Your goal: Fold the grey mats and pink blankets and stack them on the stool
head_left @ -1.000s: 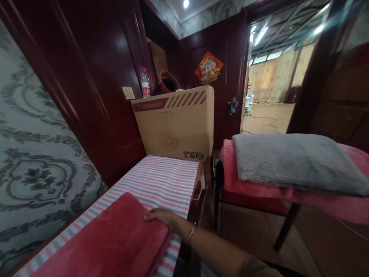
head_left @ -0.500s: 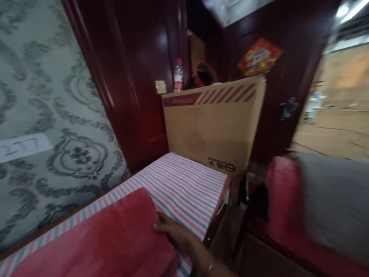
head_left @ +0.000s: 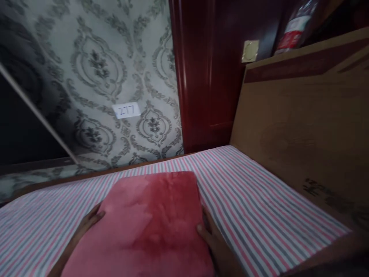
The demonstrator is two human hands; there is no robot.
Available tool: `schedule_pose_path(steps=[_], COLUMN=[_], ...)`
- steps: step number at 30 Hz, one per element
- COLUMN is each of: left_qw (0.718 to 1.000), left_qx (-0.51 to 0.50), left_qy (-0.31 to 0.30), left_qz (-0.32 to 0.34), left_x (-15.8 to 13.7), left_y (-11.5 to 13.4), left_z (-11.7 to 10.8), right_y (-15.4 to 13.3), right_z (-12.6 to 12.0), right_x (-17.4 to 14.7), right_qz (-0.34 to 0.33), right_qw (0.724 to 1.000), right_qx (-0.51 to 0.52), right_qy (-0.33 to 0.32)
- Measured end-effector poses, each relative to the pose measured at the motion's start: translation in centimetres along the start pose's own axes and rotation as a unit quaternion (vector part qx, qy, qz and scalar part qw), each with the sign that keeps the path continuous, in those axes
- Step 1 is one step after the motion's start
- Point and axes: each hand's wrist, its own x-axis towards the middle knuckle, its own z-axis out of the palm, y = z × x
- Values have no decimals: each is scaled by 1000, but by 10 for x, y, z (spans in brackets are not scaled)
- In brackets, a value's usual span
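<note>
A folded pink-red plush blanket (head_left: 155,223) lies on the striped sheet (head_left: 259,200) in the lower middle of the view. My left hand (head_left: 91,217) holds its left edge, thumb on top and the other fingers mostly hidden at the side. On the opposite edge my right hand (head_left: 209,231) grips it the same way, its fingers partly tucked beneath. The blanket's near end runs out of the bottom of the picture.
Patterned wallpaper with a label (head_left: 127,110) reading 277 rises behind the bed. A dark red wooden panel (head_left: 201,77) stands beside it. A large cardboard box (head_left: 288,115) borders the sheet on the right, with a plastic bottle (head_left: 295,29) above its top edge.
The view has swung left, bringing the blanket to the middle. My left hand has come into sight on its left edge; my right hand remains at the right edge.
</note>
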Motion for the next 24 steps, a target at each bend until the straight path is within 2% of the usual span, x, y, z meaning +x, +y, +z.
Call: schedule_pose_path(steps=[3, 9, 14, 17, 21, 24], left_qw=[997, 973, 973, 966, 944, 944], left_qx=[-59, -178, -160, -171, -214, -204], left_qy=[-30, -142, -152, -183, -238, -249], left_qz=[-48, -45, -65, -70, -79, -71], left_x=[-6, -29, -20, -19, -16, -9], left_y=[-3, -4, -4, -4, -8, -15], left_z=[-2, -4, -14, -19, -18, -14], right_y=[-1, -4, -9, -14, -21, -27], right_z=[-1, 6, 21, 26, 29, 34], right_x=[-3, -7, -9, -7, -6, -8], right_qz=[-3, -20, -32, -20, 10, 17], right_qw=[1000, 999, 999, 1000, 1000, 1000], right_qx=[-8, 39, 29, 17, 1, -7], right_qy=[20, -3, 3, -7, -6, -14])
